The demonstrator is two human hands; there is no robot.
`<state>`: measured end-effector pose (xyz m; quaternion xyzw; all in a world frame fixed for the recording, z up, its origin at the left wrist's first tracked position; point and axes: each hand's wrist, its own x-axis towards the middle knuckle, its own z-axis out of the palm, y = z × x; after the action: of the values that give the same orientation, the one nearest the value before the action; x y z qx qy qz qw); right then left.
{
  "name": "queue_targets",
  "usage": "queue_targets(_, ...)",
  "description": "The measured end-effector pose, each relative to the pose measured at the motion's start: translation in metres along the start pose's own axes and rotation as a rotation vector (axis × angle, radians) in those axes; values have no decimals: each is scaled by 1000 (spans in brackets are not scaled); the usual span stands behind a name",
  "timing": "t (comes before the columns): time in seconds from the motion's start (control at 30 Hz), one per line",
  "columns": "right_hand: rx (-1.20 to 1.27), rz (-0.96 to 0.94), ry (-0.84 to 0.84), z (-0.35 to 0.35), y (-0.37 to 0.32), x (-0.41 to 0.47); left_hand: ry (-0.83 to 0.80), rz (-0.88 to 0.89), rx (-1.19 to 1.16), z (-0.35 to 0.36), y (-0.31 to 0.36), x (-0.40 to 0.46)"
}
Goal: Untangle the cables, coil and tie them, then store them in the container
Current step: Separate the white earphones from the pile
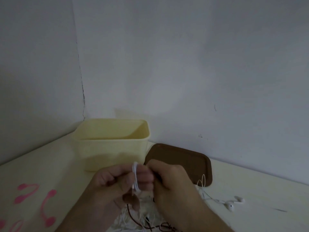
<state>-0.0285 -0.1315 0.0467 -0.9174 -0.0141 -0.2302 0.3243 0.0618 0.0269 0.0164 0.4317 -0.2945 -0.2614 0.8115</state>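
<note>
White cable (135, 177) wound in several loops around the fingers of the left hand (117, 183), held up above the counter (250, 198) in front of the container (113, 144). Left hand curled, fingers and thumb closed around the loops. Right hand (170, 180) pressed against the left from the other side, fingers curled tight and pinching at the same bundle (exact contact point hidden behind the knuckles). Hanging beneath the left hand, a thin brown cord (132, 213) with a brownish lump at its top, too blurred to identify. Under both wrists, at the bottom edge, a heap of tangled cables (143, 221), white strands mixed with dark ones, lying on the counter.

Just right of the right hand, white earphones (231, 202) on the counter, buds lying near each other, thin wire trailing back toward the hand and rising in a small loop in front of the lid. Brown lid (184, 159) flat on the counter, rounded corners, just beside the container's right side and partly covered by the right hand. Container pale yellow, rectangular, open at the top, standing upright in the corner where two grey walls (184, 64) meet. Pink curved markings (40, 203) on the counter surface at far left, well apart from the hands. Dim lighting throughout.
</note>
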Motion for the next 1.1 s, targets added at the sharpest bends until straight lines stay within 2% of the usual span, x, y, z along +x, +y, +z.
queue_targets(0.1,-117,-32,-145,7,-5,-3,222,89,-5,1,4,3)
queue_targets(0.2,-179,-102,-159,8,-13,-5,280,129,270,4,3,6)
queue_targets(0.27,-142,-123,-100,4,-16,-5,249,105,430,6,-4,7)
queue_targets(0.37,-82,-107,14,-6,-9,-1,106,36,463,9,-6,5)
queue_targets(0.5,4,-39,118,-12,3,3,-57,-70,271,5,1,3)
queue_targets(0.6,22,-9,89,-9,7,3,-156,-108,156,0,1,1)
queue_targets(0.8,-51,-30,-70,9,8,-1,100,43,10,4,0,2)
queue_targets(0.9,-172,-72,-153,14,3,-4,195,101,133,4,0,5)
queue_targets(1.0,-174,-107,-153,5,-1,-3,210,151,397,3,-6,6)
queue_targets(1.1,-88,-113,-30,-7,2,0,93,92,470,5,-10,4)
